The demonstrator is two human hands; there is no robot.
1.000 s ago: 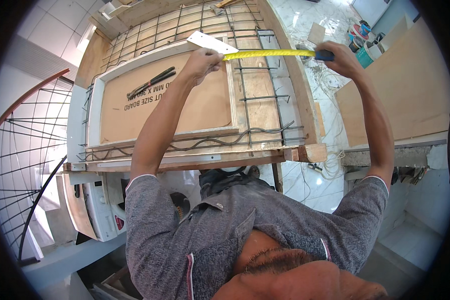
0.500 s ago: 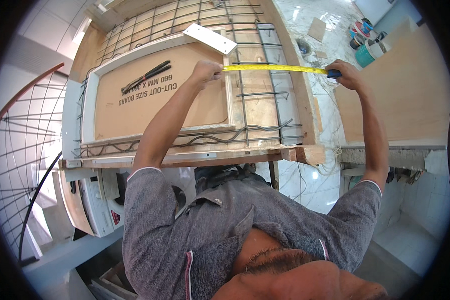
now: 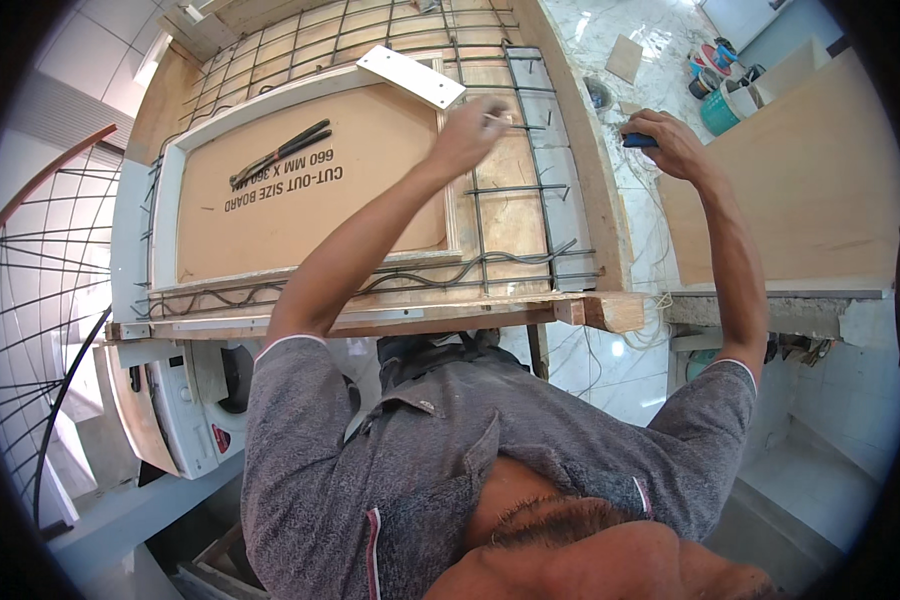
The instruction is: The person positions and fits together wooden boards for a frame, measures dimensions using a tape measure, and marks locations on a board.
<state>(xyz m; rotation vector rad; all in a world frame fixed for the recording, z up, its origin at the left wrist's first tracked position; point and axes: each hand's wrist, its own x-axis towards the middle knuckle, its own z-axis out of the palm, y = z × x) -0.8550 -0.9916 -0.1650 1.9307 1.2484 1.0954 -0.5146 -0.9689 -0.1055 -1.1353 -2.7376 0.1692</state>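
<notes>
STEP: I'd keep the tape measure (image 3: 638,141) level across the rebar grid (image 3: 530,190), both ends pressed down | LEFT: left hand (image 3: 467,135) stretched forward over the plywood, fingers pinched together, on what I cannot tell | RIGHT: right hand (image 3: 670,145) clamped on the blue case at the formwork's right edge

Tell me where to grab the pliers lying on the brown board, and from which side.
Take the pliers by the two dark handles, near their lower-left end, coming from above. They lie flat on the brown board with the handles slightly spread, so fingers can close across both. The left hand is nearest; the right hand has its grip on a blue-cased tool.
</notes>
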